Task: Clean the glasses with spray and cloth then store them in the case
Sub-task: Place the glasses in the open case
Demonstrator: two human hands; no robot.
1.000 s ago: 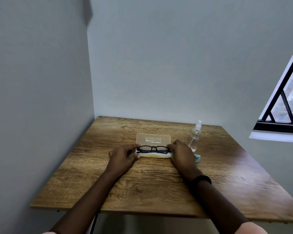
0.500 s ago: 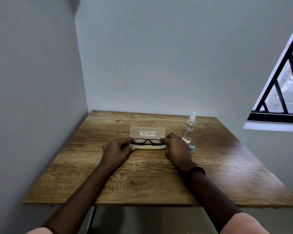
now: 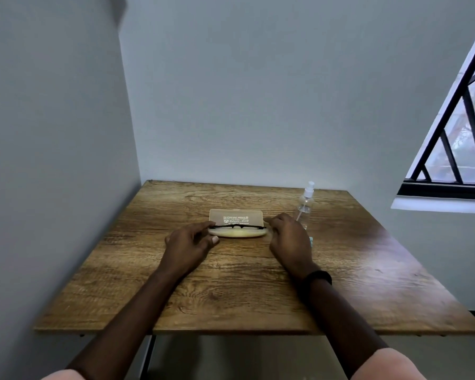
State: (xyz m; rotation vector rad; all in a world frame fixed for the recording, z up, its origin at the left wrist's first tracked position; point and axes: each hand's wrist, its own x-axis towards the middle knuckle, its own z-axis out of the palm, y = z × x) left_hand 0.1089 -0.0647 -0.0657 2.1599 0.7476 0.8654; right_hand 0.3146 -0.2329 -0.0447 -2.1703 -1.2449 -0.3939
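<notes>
Tabletop (image 3: 231, 297): wood grain, its far-left corner set into the corner of two pale walls (image 3: 231, 91). Barred window (image 3: 455, 138) off to the right.

Case (image 3: 237, 234): open, at mid-tabletop, somewhat nearer the far edge than the near one. Its lid (image 3: 235, 216) is laid back towards the far edge, with pale print on it, too small to read. The cream lower half faces the near edge.

Glasses (image 3: 237, 227): black frame, lying flat along the top of the case's lower half and seen nearly edge-on. How deep they sit in it cannot be told.

Left hand (image 3: 188, 244): at the case's left end. The forefinger lies on the left end of the glasses and the thumb is tucked against the case end just below, so the two pinch that end. The other fingers are curled.

Right hand (image 3: 288, 237): at the case's right end, knuckles up, forefinger reaching to the right end of the glasses. The thumb is hidden, so whether it grips or merely touches cannot be told. Black wristband (image 3: 318, 277) on that wrist.

The hands are well apart, one at each end of the case.

Bottle (image 3: 305, 204): clear, with a white spray top, upright, right of the case towards the far edge, just beyond the right hand.

Cloth (image 3: 311, 240): only a teal sliver shows at the right hand's outer side, nearer than the bottle.
</notes>
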